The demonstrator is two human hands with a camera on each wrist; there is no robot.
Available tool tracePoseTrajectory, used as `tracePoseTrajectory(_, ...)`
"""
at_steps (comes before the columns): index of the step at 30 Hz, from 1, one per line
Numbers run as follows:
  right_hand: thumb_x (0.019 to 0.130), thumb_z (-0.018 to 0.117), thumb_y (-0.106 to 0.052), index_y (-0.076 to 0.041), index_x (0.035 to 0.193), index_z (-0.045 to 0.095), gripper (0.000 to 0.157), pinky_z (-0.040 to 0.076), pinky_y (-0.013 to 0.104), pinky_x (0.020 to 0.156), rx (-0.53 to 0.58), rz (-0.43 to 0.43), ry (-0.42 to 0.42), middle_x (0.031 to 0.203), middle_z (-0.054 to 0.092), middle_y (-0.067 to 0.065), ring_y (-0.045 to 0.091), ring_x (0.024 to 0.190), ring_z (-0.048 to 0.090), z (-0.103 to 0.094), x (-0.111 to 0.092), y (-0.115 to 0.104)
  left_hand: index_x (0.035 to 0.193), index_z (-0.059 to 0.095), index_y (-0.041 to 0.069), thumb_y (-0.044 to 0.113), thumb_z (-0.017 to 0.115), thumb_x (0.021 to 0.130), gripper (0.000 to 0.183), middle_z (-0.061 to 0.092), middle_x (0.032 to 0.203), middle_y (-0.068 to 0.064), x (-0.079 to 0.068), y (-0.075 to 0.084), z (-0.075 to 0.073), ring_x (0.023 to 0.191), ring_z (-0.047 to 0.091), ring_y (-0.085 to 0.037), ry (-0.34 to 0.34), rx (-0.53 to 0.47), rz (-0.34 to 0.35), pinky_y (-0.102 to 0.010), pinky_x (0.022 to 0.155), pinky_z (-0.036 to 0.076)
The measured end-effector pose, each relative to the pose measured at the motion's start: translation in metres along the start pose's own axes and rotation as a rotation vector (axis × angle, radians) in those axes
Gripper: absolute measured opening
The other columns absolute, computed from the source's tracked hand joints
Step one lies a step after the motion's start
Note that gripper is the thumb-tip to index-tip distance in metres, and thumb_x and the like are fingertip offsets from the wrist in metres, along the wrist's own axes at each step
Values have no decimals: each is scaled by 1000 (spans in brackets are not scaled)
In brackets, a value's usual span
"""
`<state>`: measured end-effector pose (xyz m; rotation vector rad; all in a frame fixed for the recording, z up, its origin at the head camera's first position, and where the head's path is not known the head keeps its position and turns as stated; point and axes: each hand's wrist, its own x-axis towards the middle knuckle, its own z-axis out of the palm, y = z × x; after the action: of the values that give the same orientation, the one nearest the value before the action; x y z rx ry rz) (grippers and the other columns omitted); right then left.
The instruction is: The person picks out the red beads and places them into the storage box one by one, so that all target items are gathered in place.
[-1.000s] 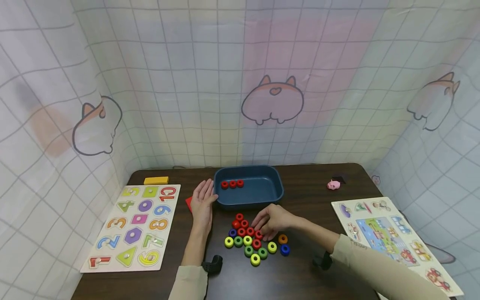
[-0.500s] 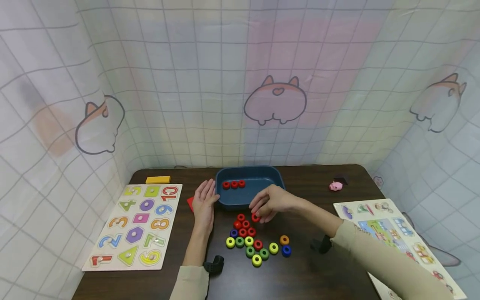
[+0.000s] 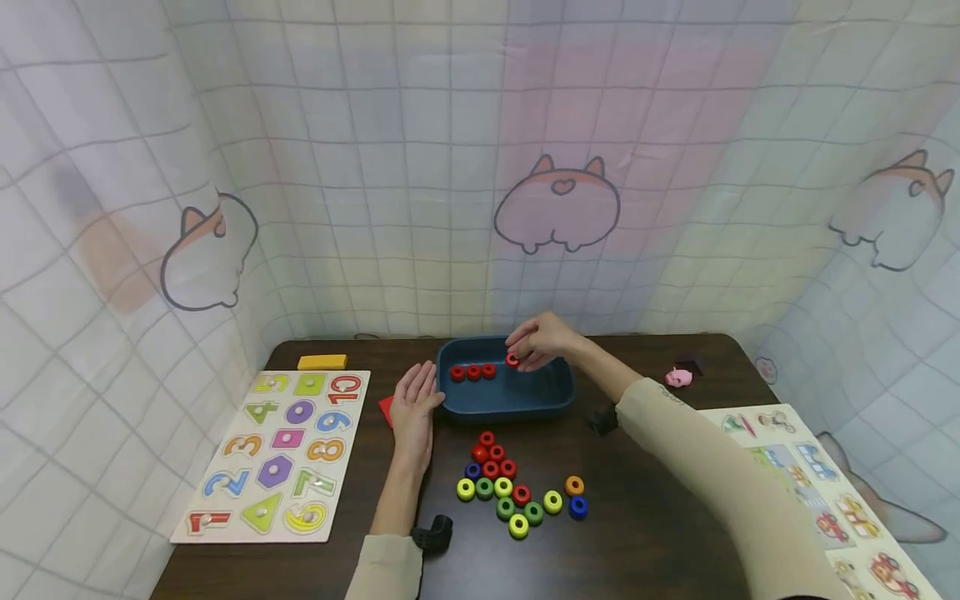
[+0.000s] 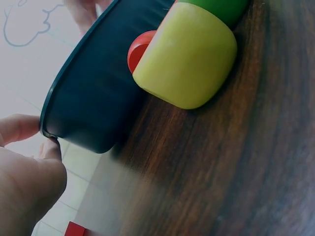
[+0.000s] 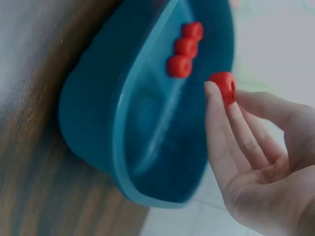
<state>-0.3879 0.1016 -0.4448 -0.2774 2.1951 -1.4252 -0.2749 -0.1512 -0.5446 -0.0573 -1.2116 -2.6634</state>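
Observation:
My right hand point(image 3: 543, 337) holds a red ring-shaped bead point(image 5: 224, 86) between thumb and fingertips, above the dark blue tray point(image 3: 502, 410). Inside the tray, towards its left, several red beads point(image 3: 474, 372) sit in a row. My left hand point(image 3: 415, 408) lies palm up along the tray's left side with its fingers straight. Its thumb touches the near left corner, and in the left wrist view the digits point(image 4: 49, 152) meet the tray's rim. In front of the tray lies a loose group of red, yellow, green, blue and orange ring beads point(image 3: 506, 507).
A number puzzle board point(image 3: 273, 458) lies on the left, with a yellow block point(image 3: 322, 362) behind it. Under the left hand's edge a red piece point(image 3: 386, 408) shows. At right are a picture puzzle board point(image 3: 813, 467) and a small pink pig point(image 3: 678, 377). A curtain closes the back.
My right hand has picked a red bead out of the group and carried it up and away from me, over the tray. The left hand has stayed at the tray's side.

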Motion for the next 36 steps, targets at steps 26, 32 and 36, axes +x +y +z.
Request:
tracePoseTrajectory(26,91,65,-1,1,116,68,26,56,55,84,-4,-164,29,108,71,18,40,92,69,26,-25,13,145,31,-3,-28,51,82,71,37,150,-23,0,0,4,143,31,-35,-7,20,13,-40,114,30)
tracePoseTrajectory(32,91,69,-8,-4,110,72,20,57,55,80,-37,-176,-118,100,74,10,39,89,71,44,-64,11,146,31,-2,-25,53,83,70,35,151,-24,1,2,2,143,32,-34,-6,29,5,-42,115,29)
tracePoseTrajectory(36,89,71,-9,-6,104,74,16,60,51,73,-103,-127,-171,96,74,12,38,84,71,60,-82,26,146,30,-3,-25,53,83,70,34,152,-25,0,0,0,143,32,-34,-3,35,-3,-42,115,29)
